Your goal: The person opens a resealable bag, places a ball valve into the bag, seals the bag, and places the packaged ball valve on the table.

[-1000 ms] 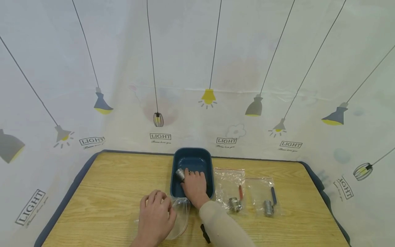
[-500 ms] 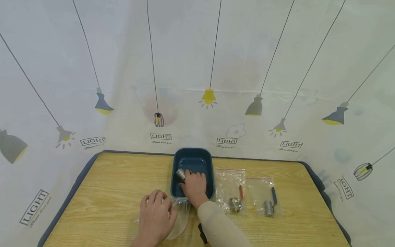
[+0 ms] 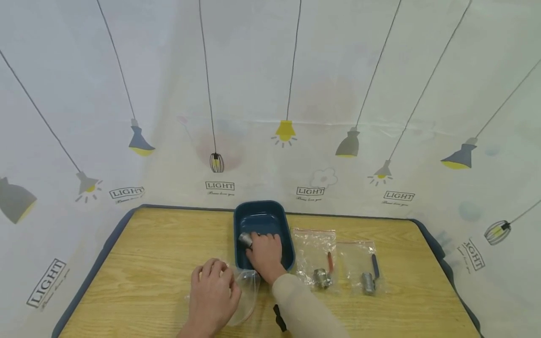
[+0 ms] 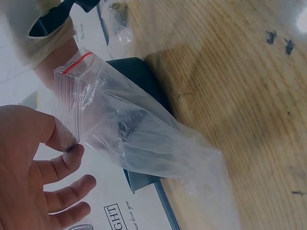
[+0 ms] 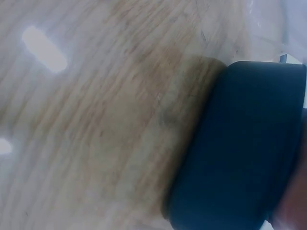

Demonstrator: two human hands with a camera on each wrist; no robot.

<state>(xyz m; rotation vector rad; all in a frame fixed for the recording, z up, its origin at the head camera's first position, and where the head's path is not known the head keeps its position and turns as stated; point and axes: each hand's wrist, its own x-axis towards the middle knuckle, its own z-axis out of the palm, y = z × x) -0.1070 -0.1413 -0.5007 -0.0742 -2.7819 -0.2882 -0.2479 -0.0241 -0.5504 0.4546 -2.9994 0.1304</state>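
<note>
My left hand [image 3: 213, 295] pinches the zip edge of a clear plastic zip bag [image 4: 163, 148] with a red line along its top, thumb against index finger. The other fingers of that hand are bent and hold nothing. My right hand [image 3: 266, 256] reaches down into a dark blue tray [image 3: 239, 218], its fingers on a grey metal valve [image 3: 245, 240] whose round end pokes out to the left. The rest of the valve is hidden by the hand. In the right wrist view, the tray's outer wall [image 5: 235, 148] hides the fingers.
Right of the tray lie two clear zip bags, one with a red-handled valve [image 3: 322, 278], one with a blue-handled valve [image 3: 368, 283]. A black strap piece [image 3: 279, 318] is by the right sleeve [image 3: 308, 310]. A lamp-print curtain [image 3: 262, 94] hangs behind the wooden table [image 3: 177, 230].
The tray has turned slightly and its near right corner has swung right. The valve's end has shifted a little left with the right hand. The left hand stays on the bag.
</note>
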